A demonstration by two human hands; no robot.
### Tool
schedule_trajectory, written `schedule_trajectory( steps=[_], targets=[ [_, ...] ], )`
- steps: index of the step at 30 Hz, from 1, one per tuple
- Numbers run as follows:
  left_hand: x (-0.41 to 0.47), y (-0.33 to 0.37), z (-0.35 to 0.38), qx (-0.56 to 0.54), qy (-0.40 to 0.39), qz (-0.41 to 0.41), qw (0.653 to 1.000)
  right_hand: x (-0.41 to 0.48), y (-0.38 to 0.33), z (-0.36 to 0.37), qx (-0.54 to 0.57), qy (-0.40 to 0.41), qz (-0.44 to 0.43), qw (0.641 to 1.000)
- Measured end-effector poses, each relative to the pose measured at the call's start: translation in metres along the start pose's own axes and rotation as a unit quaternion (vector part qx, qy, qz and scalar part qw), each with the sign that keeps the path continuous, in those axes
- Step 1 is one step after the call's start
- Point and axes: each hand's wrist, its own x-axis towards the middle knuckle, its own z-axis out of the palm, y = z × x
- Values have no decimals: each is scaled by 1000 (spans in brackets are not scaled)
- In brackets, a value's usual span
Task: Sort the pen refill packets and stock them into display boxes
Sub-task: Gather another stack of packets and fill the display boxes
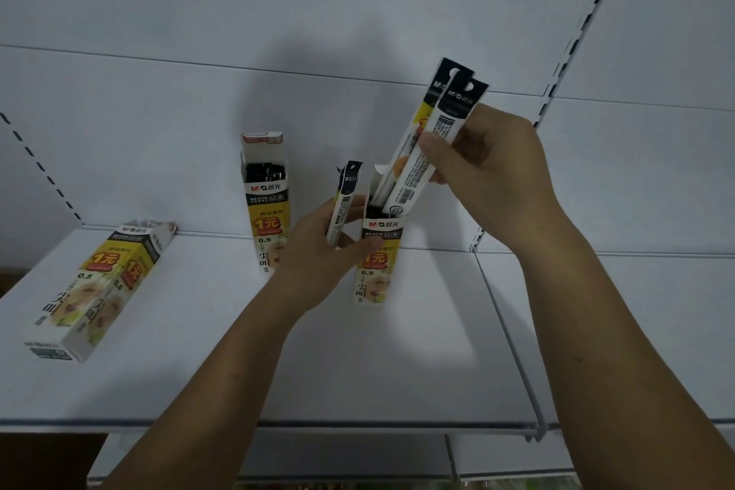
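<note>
a white shelf (pixel 397 370) carries three display boxes; the right hand (pixel 497 179) is raised above the middle of the shelf, its fingers (pixel 431 141) pinched narrow on two refill packets (pixel 421 155) held together, black-headed ends up and tilted to the right; the lower ends of the packets reach into the open top of the right display box (pixel 376 263), which stands upright on the shelf with dark packet heads showing inside it; the left hand (pixel 322 255) is just left of that box, its thumb lying against the box front and its fingers closed on a single refill packet (pixel 344 203), which stands nearly upright with its black end uppermost, beside the box and not inside it; behind the left hand and a little to the left stands the middle display box (pixel 264 203), upright near the back panel (pixel 199 91), its top flap lifted and black packet heads visible in the opening; its lower right part is hidden by the left hand; well apart at the left end of the shelf lies the left display box (pixel 99 286), on its side with its opened end pointing toward the back panel; whether it holds any packets cannot be told; both forearms are bare and reach in from the bottom edge.
</note>
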Motion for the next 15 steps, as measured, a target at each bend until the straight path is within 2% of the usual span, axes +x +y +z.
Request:
schedule_trajectory(
  steps=[4,15],
  targets=[
    [-1,0,0,2,-3,10,1000,1,2,-2,-2,24,6,1000],
    [2,-8,-2,17,-10,-5,1000,3,-3,-5,15,-23,-2,1000]
  ],
)
